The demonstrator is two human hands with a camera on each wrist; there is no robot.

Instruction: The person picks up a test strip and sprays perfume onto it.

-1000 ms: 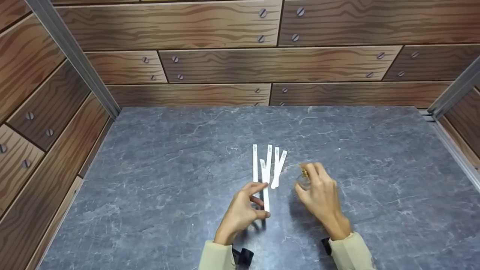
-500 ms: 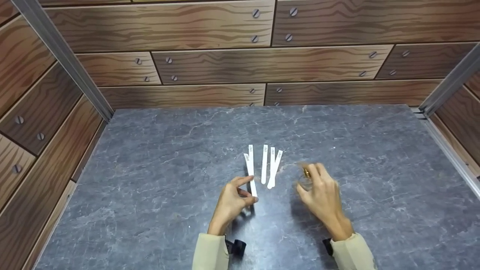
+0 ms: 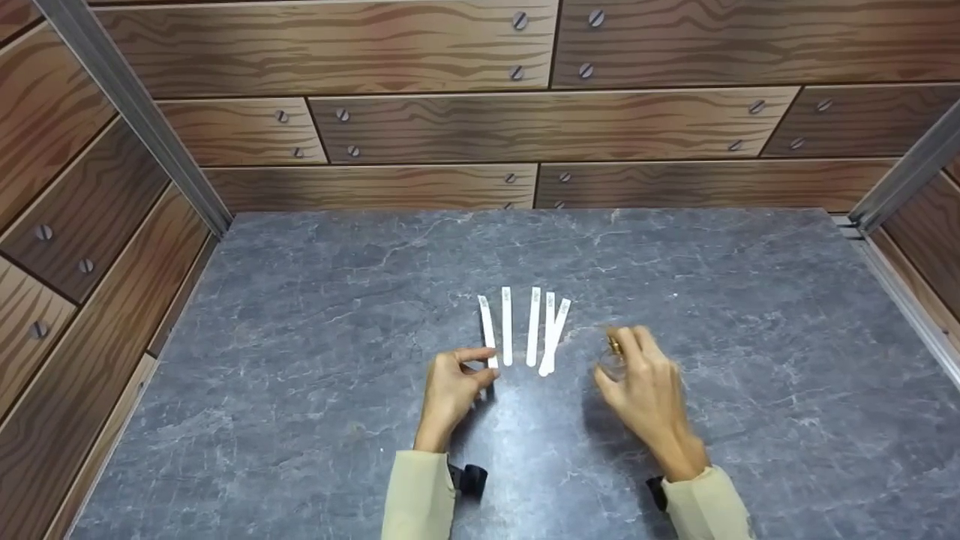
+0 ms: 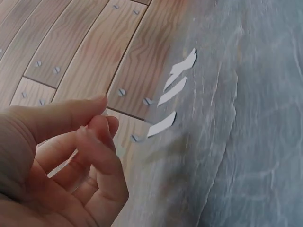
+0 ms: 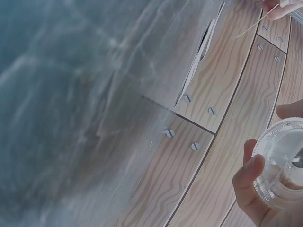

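Note:
My left hand (image 3: 452, 386) pinches a white paper test strip (image 3: 487, 321) by its near end, between thumb and fingers. In the right wrist view this held strip (image 5: 255, 22) looks thin and edge-on, apart from the tabletop. To its right lie several more strips with small print at their far ends: one single strip (image 3: 507, 326), another strip (image 3: 533, 326), and two crossed strips (image 3: 556, 334). My right hand (image 3: 646, 386) grips a small clear glass perfume bottle (image 5: 277, 161) with a ribbed round base; a gold part (image 3: 615, 346) shows at the fingers.
The strips lie on a grey marbled tabletop (image 3: 337, 360). Wood-pattern panels (image 3: 420, 124) stand behind and at the sides, with metal posts (image 3: 142, 120) at the corners. A dark wrist device (image 3: 472, 480) sits at my left cuff.
My left hand has carried its strip leftward and forward, from over the other strips to the left side of the row. The right hand with the bottle has stayed nearly in place.

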